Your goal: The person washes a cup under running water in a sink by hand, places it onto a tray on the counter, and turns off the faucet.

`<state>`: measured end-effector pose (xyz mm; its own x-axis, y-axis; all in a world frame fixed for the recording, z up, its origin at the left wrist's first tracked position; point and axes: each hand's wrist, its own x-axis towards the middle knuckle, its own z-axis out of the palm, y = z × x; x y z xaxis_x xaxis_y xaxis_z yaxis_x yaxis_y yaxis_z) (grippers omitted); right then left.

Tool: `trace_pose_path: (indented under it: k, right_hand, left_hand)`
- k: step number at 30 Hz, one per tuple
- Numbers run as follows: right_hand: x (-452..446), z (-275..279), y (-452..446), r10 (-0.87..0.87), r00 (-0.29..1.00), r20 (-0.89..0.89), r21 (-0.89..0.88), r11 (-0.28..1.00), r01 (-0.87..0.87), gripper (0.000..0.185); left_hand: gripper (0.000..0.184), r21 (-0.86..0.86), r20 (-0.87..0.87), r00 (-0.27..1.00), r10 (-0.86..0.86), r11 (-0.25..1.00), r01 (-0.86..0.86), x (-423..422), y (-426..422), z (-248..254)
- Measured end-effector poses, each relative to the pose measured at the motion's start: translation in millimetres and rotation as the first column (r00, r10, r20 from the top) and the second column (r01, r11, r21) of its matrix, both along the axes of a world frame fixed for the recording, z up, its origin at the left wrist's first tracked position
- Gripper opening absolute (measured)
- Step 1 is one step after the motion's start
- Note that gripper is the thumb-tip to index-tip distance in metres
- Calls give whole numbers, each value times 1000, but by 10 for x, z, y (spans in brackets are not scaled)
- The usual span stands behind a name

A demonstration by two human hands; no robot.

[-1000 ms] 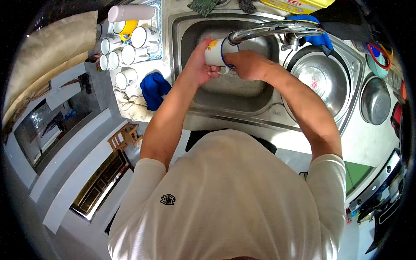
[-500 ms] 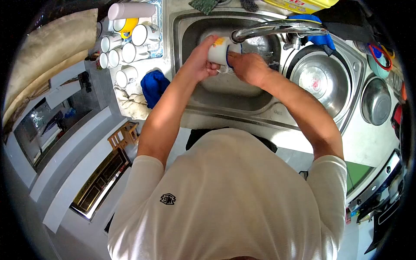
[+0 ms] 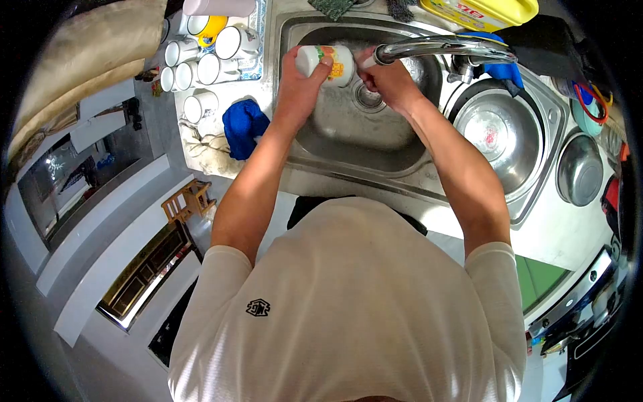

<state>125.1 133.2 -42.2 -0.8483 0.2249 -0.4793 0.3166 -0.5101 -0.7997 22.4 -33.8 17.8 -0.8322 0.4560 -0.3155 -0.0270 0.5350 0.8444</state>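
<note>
My left hand (image 3: 303,84) is wrapped around a white enamel mug (image 3: 339,65) with an orange and green print, lying on its side above the sink (image 3: 362,147). Its thumb rests on the printed wall. Just right of the mug, my right hand (image 3: 390,84) is closed with its fingers curled. Whatever those fingers hold, if anything, is hidden. The chrome faucet (image 3: 435,47) reaches over this hand, its spout end close to the knuckles. Below the right hand the sink drain (image 3: 368,98) shows.
Several white mugs (image 3: 218,68) and a yellow mug (image 3: 213,29) stand at the left, some on a blue-patterned tray (image 3: 253,67). A blue cloth (image 3: 244,127) lies nearby. Right of the faucet sits a steel basin (image 3: 499,134); a metal bowl (image 3: 580,167) is beyond it.
My right hand has come out of the mug and is now closed beside it. My left hand has moved the mug slightly left and turned it, so more of the print shows.
</note>
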Motion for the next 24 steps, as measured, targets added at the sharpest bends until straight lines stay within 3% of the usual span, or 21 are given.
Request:
trace_pose_path:
  k: [3,5,6,8,12,15,17,18,20,21,23,24]
  right_hand:
    - [-110,-55,34,107,994,-40,-56,992,-109,17]
    - [-184,71,-19,-12,997,-75,-55,998,8,21]
    - [-178,90,-57,-11,997,-77,-54,999,7,21]
    - [-150,121,-96,13,987,-159,141,990,9,25]
    - [-132,82,-121,11,999,-44,76,997,-7,26]
    - [-145,-126,-89,42,981,-192,325,945,24,24]
    - [-99,-72,-40,132,976,-172,526,850,-23,23]
    - [-75,17,-26,161,974,-161,588,808,-36,23]
    - [24,253,-24,118,993,-5,241,964,-114,21]
    - [62,191,-14,118,993,-1,244,963,-114,21]
    - [162,0,13,62,997,56,518,851,-82,28]
    - [210,100,27,61,996,58,521,850,-83,28]
  left_hand:
    - [57,-31,-74,997,22,999,-25,30,-46,89]
    - [46,169,350,930,114,969,-183,33,-85,125]
    - [46,170,348,930,115,968,-184,32,-118,124]
    - [40,195,592,797,122,938,-288,41,-161,96]
    - [41,216,651,753,97,927,-306,89,-146,32]
    - [44,200,678,723,129,915,-351,136,-115,61]
    - [43,230,790,603,110,858,-459,135,-102,73]
    - [43,232,790,603,110,857,-460,128,-104,52]
    - [43,313,864,501,-50,833,-456,121,-103,-33]
    - [43,314,865,499,-53,832,-456,125,-80,-55]
    - [48,285,892,446,-71,855,-433,141,-16,-98]
    - [48,286,893,444,-74,855,-433,149,16,-139]
